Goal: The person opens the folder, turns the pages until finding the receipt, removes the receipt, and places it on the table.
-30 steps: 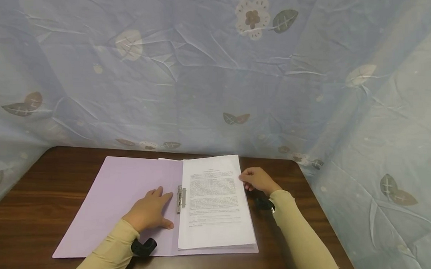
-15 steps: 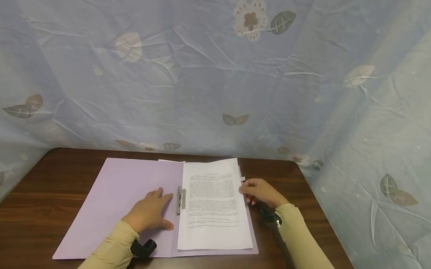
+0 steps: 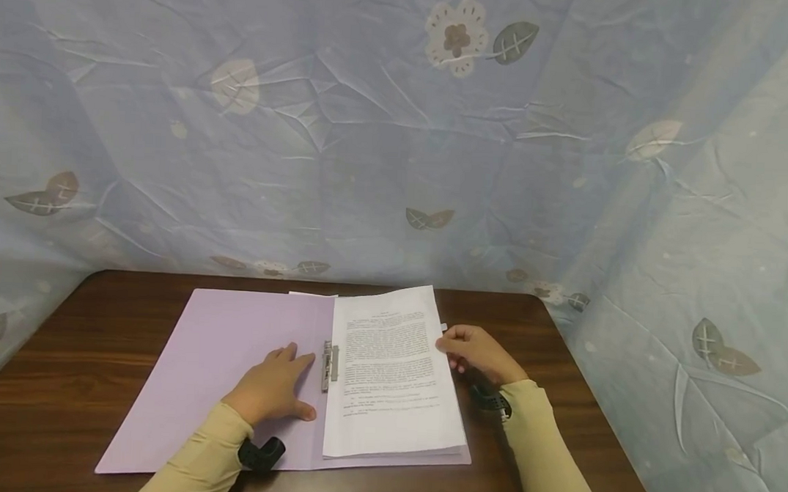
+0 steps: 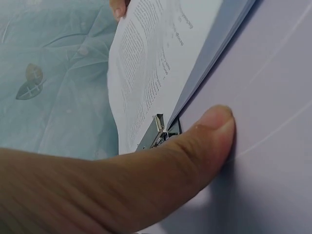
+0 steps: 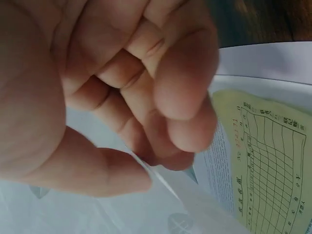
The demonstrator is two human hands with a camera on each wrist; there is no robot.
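A lilac folder [image 3: 224, 349] lies spread flat, with a metal clip [image 3: 326, 366] along its fold. Printed white pages [image 3: 389, 414] are held at the clip on the right-hand side. My left hand [image 3: 270, 389] rests on the inner left cover, fingers spread, thumb near the fold. At the right edge of the pages, my right hand [image 3: 483, 351] pinches the raised edge of the paper between thumb and fingers. Under the lifted paper, the right wrist view reveals a yellow form [image 5: 273, 165] printed with a grid. How many sheets I pinch is hard to tell.
The dark wooden table [image 3: 65, 356] carries the folder. A pale blue patterned cloth [image 3: 371, 164] hangs behind it and along the sides. A small white tab [image 3: 443, 327] sticks out beside the pages, and a white paper edge [image 3: 309, 294] shows behind the folder.
My right hand has shifted slightly toward me along the page edge. The paper dropped lower at half a second ago and is raised slightly again now. My left hand has stayed still.
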